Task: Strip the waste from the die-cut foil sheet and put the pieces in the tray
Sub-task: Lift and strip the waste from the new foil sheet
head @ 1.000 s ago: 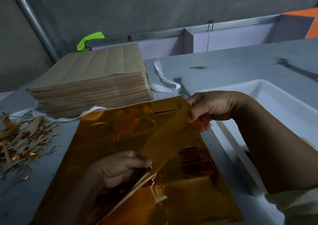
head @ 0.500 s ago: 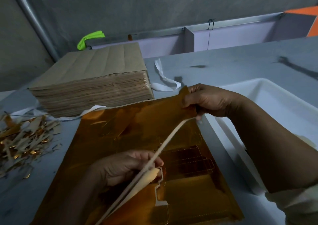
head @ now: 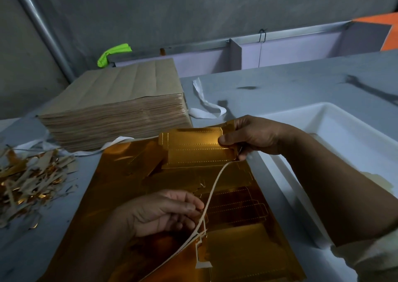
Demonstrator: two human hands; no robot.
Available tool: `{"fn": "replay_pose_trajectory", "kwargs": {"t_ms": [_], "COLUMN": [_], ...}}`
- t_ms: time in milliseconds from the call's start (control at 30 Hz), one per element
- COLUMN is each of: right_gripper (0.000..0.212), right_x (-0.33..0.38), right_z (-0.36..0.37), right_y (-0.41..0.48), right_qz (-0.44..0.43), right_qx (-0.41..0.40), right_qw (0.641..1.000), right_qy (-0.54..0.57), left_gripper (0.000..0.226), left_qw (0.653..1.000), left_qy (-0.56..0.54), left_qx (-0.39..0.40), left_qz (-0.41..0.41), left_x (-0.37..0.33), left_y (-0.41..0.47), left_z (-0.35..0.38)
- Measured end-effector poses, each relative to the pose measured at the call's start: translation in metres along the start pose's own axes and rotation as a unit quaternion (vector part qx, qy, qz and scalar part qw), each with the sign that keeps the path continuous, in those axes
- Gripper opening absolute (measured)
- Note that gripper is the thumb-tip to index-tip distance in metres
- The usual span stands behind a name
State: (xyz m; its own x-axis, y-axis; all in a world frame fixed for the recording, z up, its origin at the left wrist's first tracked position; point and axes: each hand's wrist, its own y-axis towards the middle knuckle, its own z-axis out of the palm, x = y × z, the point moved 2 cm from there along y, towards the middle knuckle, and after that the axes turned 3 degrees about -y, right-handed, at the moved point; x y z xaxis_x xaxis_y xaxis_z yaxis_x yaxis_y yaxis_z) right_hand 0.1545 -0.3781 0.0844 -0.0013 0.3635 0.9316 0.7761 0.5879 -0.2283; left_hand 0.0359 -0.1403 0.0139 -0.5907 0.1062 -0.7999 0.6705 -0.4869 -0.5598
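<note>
A gold die-cut foil sheet (head: 133,187) lies on the grey table in front of me. My right hand (head: 256,136) pinches a freed gold box blank (head: 193,150), held flat above the sheet's far edge. A thin pale waste strip (head: 212,192) curves from that hand down to my left hand (head: 165,211), which grips the strip while resting on the sheet. More pale waste edging (head: 199,251) hangs off the sheet below my left hand. The white tray (head: 336,120) sits to the right, its inside partly hidden by my right arm.
A tall stack of brown sheets (head: 120,105) stands at the back left. A heap of gold and brown waste scraps (head: 28,180) lies at the left edge. White strapping (head: 204,105) lies beyond the foil sheet. A wall and a metal pipe rise behind.
My right hand has pulled the gold blank free and turned it flat, foil side up. The waste strip now hangs loose between both hands. My left hand stays on the sheet.
</note>
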Motion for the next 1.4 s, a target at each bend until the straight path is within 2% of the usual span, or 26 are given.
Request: {"fn": "replay_pose_trajectory", "kwargs": {"t_ms": [167, 233, 333, 500, 567, 633, 800, 1100, 1233, 1333, 1400], "right_gripper": [0.040, 0.034, 0.031, 0.008, 0.005, 0.007, 0.037, 0.017, 0.016, 0.016, 0.015], "right_x": [-0.005, -0.004, -0.004, -0.004, -0.004, -0.004, -0.006, -0.005, -0.005, -0.005, -0.006], "right_z": [-0.002, 0.000, 0.002, 0.005, 0.006, 0.007, 0.005, 0.004, 0.005, 0.003, 0.004], "right_y": [0.002, 0.002, 0.001, -0.001, -0.002, -0.002, 0.000, -0.001, -0.001, -0.001, -0.002], "right_qz": [0.008, 0.007, 0.002, 0.009, 0.012, 0.015, 0.025, 0.025, 0.029, 0.027, 0.029], "right_qx": [0.007, 0.018, 0.032, 0.061, 0.072, 0.078, 0.076, 0.086, 0.091, 0.094, 0.101], "right_qw": [1.000, 1.000, 0.999, 0.997, 0.996, 0.994, 0.993, 0.994, 0.993, 0.993, 0.991], "right_qy": [-0.010, -0.016, -0.020, -0.040, -0.056, -0.072, -0.086, -0.058, -0.063, -0.072, -0.083], "left_gripper": [0.025, 0.035, 0.058, 0.063, 0.055, 0.037, 0.034, 0.008, 0.012, 0.031, 0.034], "left_qw": [0.996, 0.990, 0.985, 0.979, 0.974, 0.973, 0.964, 0.955, 0.951, 0.937, 0.924], "left_qy": [-0.060, -0.101, -0.104, -0.110, -0.118, -0.084, -0.031, -0.041, -0.045, -0.066, -0.086], "left_qx": [-0.041, -0.076, -0.108, -0.127, -0.146, -0.174, -0.234, -0.266, -0.277, -0.314, -0.346], "left_qz": [0.044, 0.067, 0.087, 0.117, 0.128, 0.127, 0.125, 0.129, 0.130, 0.135, 0.140], "left_x": [-0.014, -0.022, -0.033, -0.046, -0.049, -0.050, -0.047, -0.043, -0.041, -0.039, -0.038], "left_y": [-0.003, -0.006, -0.014, -0.026, -0.024, -0.020, -0.008, -0.007, -0.008, -0.007, -0.008], "left_z": [-0.001, -0.005, -0.009, -0.014, -0.013, -0.009, -0.004, -0.021, -0.026, -0.030, -0.034]}}
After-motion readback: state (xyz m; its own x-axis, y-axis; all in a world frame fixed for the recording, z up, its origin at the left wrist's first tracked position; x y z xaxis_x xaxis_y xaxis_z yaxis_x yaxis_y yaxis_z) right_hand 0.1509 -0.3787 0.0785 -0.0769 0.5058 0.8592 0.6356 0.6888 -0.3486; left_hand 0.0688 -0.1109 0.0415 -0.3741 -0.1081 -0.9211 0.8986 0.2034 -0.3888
